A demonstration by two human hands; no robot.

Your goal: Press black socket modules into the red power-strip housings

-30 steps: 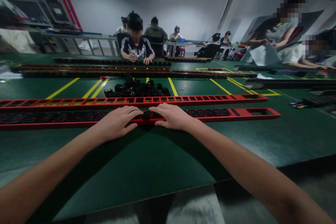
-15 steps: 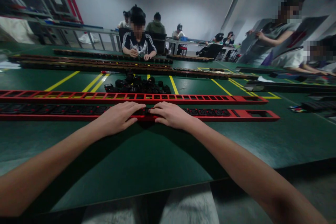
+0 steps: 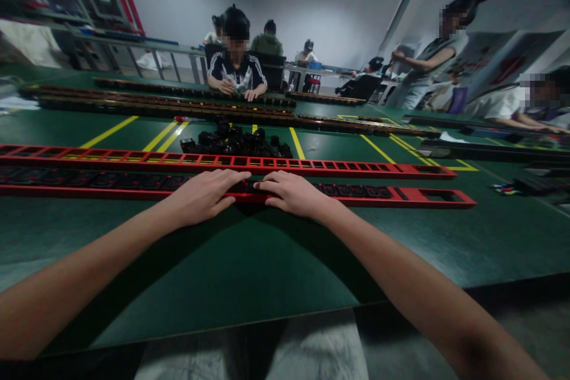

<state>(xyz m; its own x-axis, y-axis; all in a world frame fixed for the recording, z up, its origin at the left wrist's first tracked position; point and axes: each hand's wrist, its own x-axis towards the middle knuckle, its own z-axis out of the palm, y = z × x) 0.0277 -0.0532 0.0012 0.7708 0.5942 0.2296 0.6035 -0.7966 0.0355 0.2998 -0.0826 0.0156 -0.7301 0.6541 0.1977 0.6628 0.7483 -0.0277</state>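
Note:
A long red slotted rail [image 3: 439, 197] lies across the green table in front of me, its slots filled with black square modules [image 3: 107, 179]. My left hand [image 3: 207, 196] straddles this rail, fingers stretched over the top and thumb against its near side. Facing it from the right, my right hand [image 3: 289, 193] grips the same rail the same way, its fingertips on a black module [image 3: 244, 186] between the two hands. Just behind runs a second red rail [image 3: 427, 171] with open slots. The undersides of both hands are hidden.
A heap of black modules [image 3: 236, 142] sits behind the rails. Farther back lie long dark strips [image 3: 169, 104] and yellow tape lines [image 3: 297, 143]. Coloured cable ends [image 3: 505, 189] lie at the right. A co-worker [image 3: 236, 65] sits opposite; others are in the background.
Both hands stay at nearly the same spot on the rail. The module between them stood up slightly and now looks lower. A standing person at the right has shifted left.

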